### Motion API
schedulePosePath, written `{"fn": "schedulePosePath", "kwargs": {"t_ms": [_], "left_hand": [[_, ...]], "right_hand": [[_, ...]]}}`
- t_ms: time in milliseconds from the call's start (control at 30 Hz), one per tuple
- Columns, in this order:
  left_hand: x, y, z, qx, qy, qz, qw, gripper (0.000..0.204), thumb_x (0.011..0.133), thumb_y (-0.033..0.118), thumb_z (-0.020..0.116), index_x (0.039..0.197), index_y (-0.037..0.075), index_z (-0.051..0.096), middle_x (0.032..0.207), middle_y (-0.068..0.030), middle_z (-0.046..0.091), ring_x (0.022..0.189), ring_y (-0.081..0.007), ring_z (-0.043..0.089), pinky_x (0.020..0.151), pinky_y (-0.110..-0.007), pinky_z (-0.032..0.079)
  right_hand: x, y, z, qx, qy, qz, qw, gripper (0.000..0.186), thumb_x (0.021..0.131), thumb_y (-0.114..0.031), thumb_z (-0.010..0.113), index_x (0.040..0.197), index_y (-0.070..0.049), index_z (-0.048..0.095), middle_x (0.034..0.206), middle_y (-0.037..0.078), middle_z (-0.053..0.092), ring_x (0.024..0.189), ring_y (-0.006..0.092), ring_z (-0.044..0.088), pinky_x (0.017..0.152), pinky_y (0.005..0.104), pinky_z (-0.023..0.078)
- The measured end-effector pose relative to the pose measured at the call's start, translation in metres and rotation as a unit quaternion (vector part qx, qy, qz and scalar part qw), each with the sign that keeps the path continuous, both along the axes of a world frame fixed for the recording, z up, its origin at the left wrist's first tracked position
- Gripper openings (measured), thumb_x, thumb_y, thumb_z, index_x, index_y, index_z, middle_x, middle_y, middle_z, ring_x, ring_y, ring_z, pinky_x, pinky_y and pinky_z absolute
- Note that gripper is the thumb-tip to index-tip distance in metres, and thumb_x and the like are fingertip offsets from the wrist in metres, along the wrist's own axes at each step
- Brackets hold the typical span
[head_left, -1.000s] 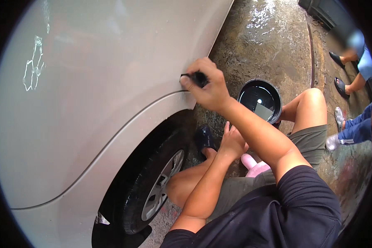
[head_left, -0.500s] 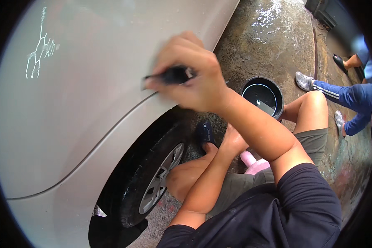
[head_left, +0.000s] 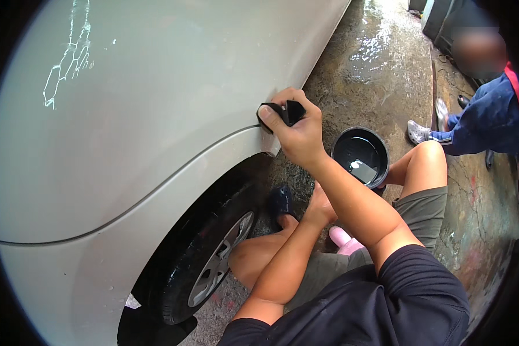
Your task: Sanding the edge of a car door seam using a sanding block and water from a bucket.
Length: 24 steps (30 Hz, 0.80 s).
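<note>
My right hand (head_left: 301,130) is closed around a small black block (head_left: 279,115). Thumb on one side and fingers over the top, it holds the block against the silver-beige car panel (head_left: 138,138), by the curved groove above the wheel arch. The block's exact kind is unclear. Lower down, my left hand (head_left: 321,205) is near my leg, beneath the right forearm; its fingers are hidden. White cracked, peeling lines (head_left: 69,57) run down the upper left of the panel.
A black bucket (head_left: 360,157) of water stands on the wet concrete floor (head_left: 380,81). The car wheel (head_left: 213,259) is close to my left knee. Beside a pink object (head_left: 346,241) are my legs. Another person in blue trousers (head_left: 484,124) is at the right.
My right hand has moved right along the panel with the black block, from a blurred motion to a clearer position by the panel's edge. The view has shifted; the other person is now bent lower.
</note>
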<state>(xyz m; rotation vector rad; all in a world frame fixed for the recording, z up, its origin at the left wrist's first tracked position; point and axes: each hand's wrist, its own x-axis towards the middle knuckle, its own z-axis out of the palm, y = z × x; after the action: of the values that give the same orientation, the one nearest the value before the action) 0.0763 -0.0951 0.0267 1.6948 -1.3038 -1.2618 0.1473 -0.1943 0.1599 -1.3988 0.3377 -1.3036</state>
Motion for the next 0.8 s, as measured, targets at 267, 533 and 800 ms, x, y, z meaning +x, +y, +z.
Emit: {"fn": "schedulePosePath", "kwargs": {"t_ms": [267, 533, 800], "left_hand": [[0.011, 0.043, -0.061, -0.163, -0.072, 0.002, 0.984, 0.061, 0.101, 0.032, 0.068, 0.152, 0.003, 0.051, 0.155, -0.0189, 0.053, 0.138, -0.0277, 0.053, 0.116, -0.04, 0.042], [0.026, 0.039, -0.01, -0.174, -0.286, -0.027, 0.942, 0.067, 0.096, 0.041, 0.062, 0.151, 0.006, 0.049, 0.153, -0.019, 0.053, 0.143, -0.0362, 0.05, 0.122, -0.062, 0.032], [0.051, 0.089, 0.156, -0.238, -0.531, 0.09, 0.808, 0.036, 0.091, 0.024, 0.079, 0.119, 0.003, 0.072, 0.125, -0.0149, 0.069, 0.122, -0.0346, 0.063, 0.117, -0.058, 0.04]], "right_hand": [[0.015, 0.045, 0.108, -0.241, -0.082, -0.019, 0.967, 0.024, 0.08, -0.001, 0.084, 0.086, -0.007, 0.062, 0.08, 0.002, 0.065, 0.075, 0.0186, 0.057, 0.081, 0.0338, 0.044], [0.01, 0.06, 0.117, -0.217, -0.102, -0.043, 0.97, 0.023, 0.079, -0.001, 0.085, 0.085, -0.008, 0.064, 0.082, 0.004, 0.066, 0.08, 0.0181, 0.058, 0.08, 0.0348, 0.046], [-0.05, -0.026, -0.045, 0.072, 0.174, -0.037, 0.981, 0.026, 0.093, -0.024, 0.082, 0.093, -0.001, 0.069, 0.072, 0.005, 0.065, 0.067, 0.0122, 0.057, 0.063, 0.0329, 0.049]]}}
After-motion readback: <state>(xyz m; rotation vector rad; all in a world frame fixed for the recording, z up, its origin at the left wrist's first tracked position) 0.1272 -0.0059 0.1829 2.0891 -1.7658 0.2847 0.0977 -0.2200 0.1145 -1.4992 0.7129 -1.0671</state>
